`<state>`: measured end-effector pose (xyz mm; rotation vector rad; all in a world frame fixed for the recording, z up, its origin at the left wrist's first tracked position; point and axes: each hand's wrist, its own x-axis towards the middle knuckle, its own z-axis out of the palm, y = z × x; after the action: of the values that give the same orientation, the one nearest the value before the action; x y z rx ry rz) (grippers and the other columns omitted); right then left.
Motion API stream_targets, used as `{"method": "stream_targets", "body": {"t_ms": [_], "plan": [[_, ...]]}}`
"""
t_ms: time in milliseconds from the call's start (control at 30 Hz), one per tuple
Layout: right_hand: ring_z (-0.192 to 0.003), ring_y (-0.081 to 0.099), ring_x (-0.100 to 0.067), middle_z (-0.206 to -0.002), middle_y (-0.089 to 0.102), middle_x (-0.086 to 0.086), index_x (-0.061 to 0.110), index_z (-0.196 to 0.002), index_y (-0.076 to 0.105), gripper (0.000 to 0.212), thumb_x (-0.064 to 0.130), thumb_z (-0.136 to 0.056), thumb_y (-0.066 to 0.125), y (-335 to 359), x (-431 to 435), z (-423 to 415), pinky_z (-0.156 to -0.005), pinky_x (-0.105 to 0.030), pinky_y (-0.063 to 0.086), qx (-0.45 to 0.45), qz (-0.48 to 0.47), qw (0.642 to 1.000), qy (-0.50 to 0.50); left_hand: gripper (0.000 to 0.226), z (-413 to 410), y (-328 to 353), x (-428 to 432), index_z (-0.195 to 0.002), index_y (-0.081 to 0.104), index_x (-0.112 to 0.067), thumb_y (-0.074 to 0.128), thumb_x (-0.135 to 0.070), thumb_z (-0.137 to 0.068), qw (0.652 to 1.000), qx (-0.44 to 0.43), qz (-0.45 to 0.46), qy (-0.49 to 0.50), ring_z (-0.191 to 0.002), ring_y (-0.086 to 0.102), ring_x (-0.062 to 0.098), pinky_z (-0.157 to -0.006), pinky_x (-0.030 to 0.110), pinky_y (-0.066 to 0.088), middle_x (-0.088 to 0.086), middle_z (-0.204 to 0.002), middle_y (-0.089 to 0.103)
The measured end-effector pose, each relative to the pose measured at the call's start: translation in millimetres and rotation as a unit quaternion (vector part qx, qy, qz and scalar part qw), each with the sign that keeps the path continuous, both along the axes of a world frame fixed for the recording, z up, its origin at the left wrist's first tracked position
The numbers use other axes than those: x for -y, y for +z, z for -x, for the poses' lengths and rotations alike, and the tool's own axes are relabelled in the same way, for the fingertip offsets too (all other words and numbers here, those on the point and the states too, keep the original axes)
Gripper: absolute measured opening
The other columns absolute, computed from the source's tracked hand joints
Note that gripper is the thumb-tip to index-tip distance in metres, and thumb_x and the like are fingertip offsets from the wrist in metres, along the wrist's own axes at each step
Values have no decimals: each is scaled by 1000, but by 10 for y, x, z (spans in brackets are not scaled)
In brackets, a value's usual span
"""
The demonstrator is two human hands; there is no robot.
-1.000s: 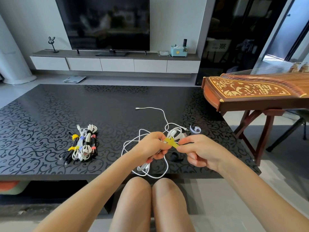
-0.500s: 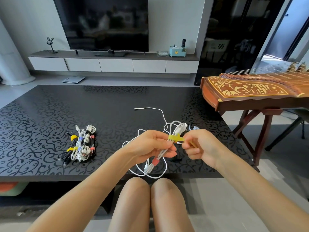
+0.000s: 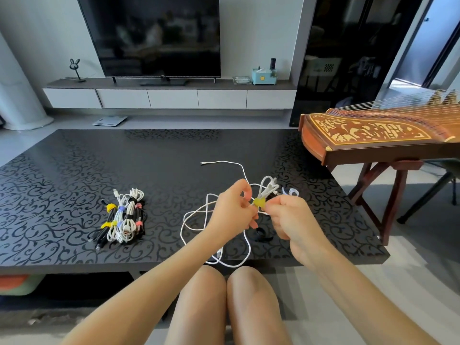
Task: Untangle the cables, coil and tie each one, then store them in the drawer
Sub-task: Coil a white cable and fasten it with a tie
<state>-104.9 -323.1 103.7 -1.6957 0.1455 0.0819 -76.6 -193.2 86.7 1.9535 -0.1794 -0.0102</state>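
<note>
Left hand rose, gripping coiled cable

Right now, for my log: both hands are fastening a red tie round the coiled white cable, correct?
No: the head view shows a yellow tie, not red. The left hand and right hand are fastening it round the coiled white cable.

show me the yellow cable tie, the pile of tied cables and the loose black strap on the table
yellow cable tie [image 3: 258, 202]: head view, wrapped band
pile of tied cables [image 3: 124, 221]: head view, middle white bundle
loose black strap [image 3: 260, 235]: head view, curled loop
</note>
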Motion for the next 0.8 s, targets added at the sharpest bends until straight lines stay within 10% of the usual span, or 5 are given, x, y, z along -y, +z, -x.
{"method": "stream_targets", "body": {"t_ms": [233,800], "plan": [[-38,15,-8,-44,22,8,19,-60,61,38,1,-91,47,-32,5,-26,-36,-18,13,-27,-61,997,23,8,15,-64,25,-87,46,-5,53,-8,-88,993,91,-78,-15,-62,49,29,-61,45,43,23,-76,61],[-38,14,-9,-42,22,7,12,-67,49,26,3,-91,47,39,10,-91,-38,-20,12,-45,-104,993,30,19,-15,2,72,-79,39,-11,46,-3,-95,912,281,-299,-17,-60,33,22,-57,29,24,5,-76,39]]}}
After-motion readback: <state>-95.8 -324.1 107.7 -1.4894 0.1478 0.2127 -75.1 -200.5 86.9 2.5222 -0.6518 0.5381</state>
